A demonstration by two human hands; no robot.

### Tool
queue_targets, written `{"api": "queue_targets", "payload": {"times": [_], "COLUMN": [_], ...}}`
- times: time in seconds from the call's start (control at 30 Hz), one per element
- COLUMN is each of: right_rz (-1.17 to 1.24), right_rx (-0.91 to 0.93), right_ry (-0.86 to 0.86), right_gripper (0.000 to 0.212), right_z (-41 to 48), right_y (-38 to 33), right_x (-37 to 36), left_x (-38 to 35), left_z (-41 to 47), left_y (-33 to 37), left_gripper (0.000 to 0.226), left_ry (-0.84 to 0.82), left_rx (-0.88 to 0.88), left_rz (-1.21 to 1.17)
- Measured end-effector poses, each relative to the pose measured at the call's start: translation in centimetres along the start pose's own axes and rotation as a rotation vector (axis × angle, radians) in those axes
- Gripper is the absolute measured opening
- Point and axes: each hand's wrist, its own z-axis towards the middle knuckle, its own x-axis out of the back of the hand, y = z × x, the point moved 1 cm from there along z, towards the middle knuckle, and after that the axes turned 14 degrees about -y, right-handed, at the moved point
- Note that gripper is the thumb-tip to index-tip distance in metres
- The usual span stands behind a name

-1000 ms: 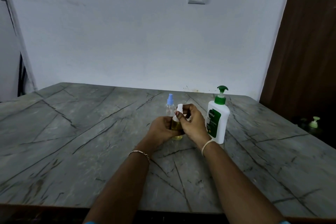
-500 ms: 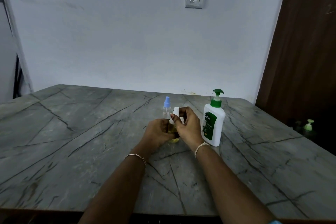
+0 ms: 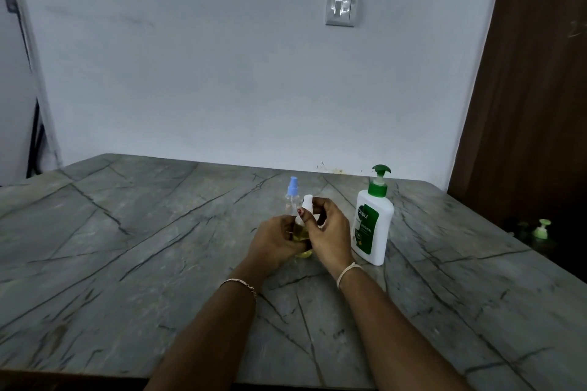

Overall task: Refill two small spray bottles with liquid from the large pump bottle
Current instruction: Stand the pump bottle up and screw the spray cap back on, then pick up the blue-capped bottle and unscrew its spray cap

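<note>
one small spray bottle (image 3: 301, 232) shows yellow liquid inside and sits between both hands, low over the worktop (image 3: 127, 247). the left hand (image 3: 276, 240) wraps its body. the right hand (image 3: 330, 233) pinches the white spray cap (image 3: 307, 201) at its neck; whether tightening or loosening, i cannot tell. just beyond the left hand stands the blue-capped spray bottle (image 3: 293, 197), looking clear, so probably not yet filled. the large pump bottle (image 3: 371, 225) stands upright just beside the right hand.
</note>
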Motion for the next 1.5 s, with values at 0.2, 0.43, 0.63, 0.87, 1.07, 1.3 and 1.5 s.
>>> {"api": "queue_targets", "payload": {"times": [0.2, 0.43, 0.63, 0.87, 1.07, 1.3, 1.5], "right_rz": [0.072, 0.138, 0.223, 0.230, 0.265, 0.206, 0.111], "right_rx": [0.007, -0.039, -0.081, -0.071, -0.083, -0.072, -0.038], "right_ry": [-0.014, -0.005, -0.020, -0.042, -0.041, -0.044, -0.076], "right_gripper": [0.021, 0.017, 0.029, 0.029, 0.027, 0.021, 0.021], "right_z": [0.0, 0.3, 0.6, 0.6, 0.5, 0.3, 0.1], "right_y": [0.6, 1.6, 1.8, 1.8, 1.6, 1.5, 1.5], "right_x": [-0.4, -0.5, -0.9, -1.3, -1.4, -1.4, -1.1], "left_x": [0.7, 1.9, 3.1, 4.3, 5.4, 5.7, 5.7], "left_z": [-0.1, -0.2, -0.9, -0.8, -0.7, -0.5, -0.3], "left_y": [-0.2, -1.2, -1.5, -2.1, -3.0, -2.9, -3.1], "left_gripper": [0.037, 0.057, 0.054, 0.056, 0.057, 0.056, 0.052], "left_ry": [0.083, 0.274, 0.486, 0.581, 0.621, 0.608, 0.578], "left_rx": [0.044, 0.190, 0.308, 0.346, 0.357, 0.345, 0.348], "left_rz": [-0.063, -0.053, -0.030, -0.073, -0.115, -0.126, -0.138]}}
